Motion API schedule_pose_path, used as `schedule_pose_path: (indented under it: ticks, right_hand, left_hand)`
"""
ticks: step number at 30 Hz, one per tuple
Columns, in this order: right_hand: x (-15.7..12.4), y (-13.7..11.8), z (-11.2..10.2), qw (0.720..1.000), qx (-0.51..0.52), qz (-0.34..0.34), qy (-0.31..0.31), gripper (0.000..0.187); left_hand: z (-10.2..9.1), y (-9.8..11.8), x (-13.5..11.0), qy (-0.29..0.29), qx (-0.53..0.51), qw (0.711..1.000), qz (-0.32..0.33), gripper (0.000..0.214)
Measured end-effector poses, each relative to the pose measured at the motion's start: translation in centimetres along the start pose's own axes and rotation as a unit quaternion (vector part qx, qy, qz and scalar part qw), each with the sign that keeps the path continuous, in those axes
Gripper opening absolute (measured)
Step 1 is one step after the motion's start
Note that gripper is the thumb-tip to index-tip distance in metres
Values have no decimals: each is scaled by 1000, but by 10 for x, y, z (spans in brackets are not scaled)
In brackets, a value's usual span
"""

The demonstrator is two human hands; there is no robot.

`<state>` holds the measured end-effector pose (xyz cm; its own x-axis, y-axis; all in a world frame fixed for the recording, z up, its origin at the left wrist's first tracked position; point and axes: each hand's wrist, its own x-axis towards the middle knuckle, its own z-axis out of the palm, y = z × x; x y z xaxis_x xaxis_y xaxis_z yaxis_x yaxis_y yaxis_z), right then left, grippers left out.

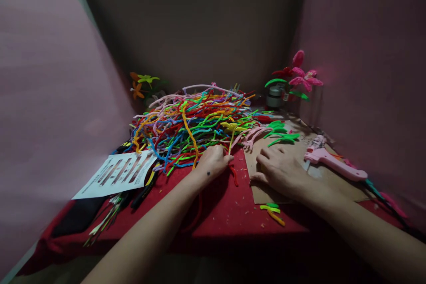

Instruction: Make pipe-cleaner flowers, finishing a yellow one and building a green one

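My left hand (214, 161) is closed, thumb and fingers pinching the stem of a yellow pipe-cleaner flower (232, 127) that stands upright before the pile. Over the left part of the cardboard sheet (266, 193) is my right hand (279, 171), its fingers curled down; what they hold, if anything, is hidden. Just beyond it lie pink pipe-cleaner pieces (255, 136) and green pipe-cleaner leaves (282, 136). A red pipe-cleaner piece (235, 175) rests on the red cloth (222, 213) beside my left hand.
A big heap of coloured pipe cleaners (196, 120) covers the back. On the right lies a pink glue gun (336, 164). Left are a printed sheet (116, 173), a black flat object (78, 216) and thin stems (108, 217). Pink flowers (306, 79) stand at the back right.
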<state>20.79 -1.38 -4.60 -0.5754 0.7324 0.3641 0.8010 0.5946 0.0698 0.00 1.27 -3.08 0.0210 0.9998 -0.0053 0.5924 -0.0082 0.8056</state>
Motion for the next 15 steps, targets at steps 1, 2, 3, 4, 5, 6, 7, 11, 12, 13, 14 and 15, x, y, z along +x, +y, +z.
schedule_pose_path:
  ticks: [1, 2, 3, 4, 5, 6, 7, 11, 12, 13, 14, 15]
  right_hand:
    - [0, -1, -1, 1000, 15, -13, -1, 36]
    - [0, -1, -2, 999, 38, -19, 5, 33]
    - [0, -1, -4, 997, 67, -19, 16, 30]
    - [0, -1, -6, 994, 102, -11, 35, 26]
    - [1, -1, -8, 988, 143, 1, 58, 23]
    - [3, -2, -10, 978, 192, 20, 79, 22]
    - [5, -3, -12, 963, 252, 42, 89, 20]
    - [24, -13, -14, 812, 570, 124, -7, 19]
    - [30, -17, -13, 757, 636, 145, -28, 20]
    - [37, -21, -12, 708, 686, 161, -36, 22]
    - [42, -26, -11, 669, 723, 169, -31, 21]
    - [47, -30, -10, 637, 751, 174, -14, 19]
  left_hand:
    - [3, 0, 3, -11, -3, 1000, -6, 17]
    - [4, -1, 4, -24, -10, 1000, -13, 17]
    - [3, 0, 5, -38, -21, 999, -21, 17]
    - [0, 0, 4, -53, -36, 998, -28, 16]
    - [-4, 1, 2, -67, -54, 996, -32, 16]
    - [-9, 3, -1, -81, -73, 993, -35, 17]
    - [-14, 4, -4, -94, -90, 991, -34, 18]
    - [-26, 10, -17, -158, -195, 968, -21, 23]
    - [-27, 11, -19, -177, -226, 958, -19, 23]
    - [-27, 13, -21, -194, -253, 948, -17, 22]
    - [-26, 14, -22, -208, -270, 940, -14, 20]
    - [-25, 15, -23, -217, -277, 936, -8, 20]
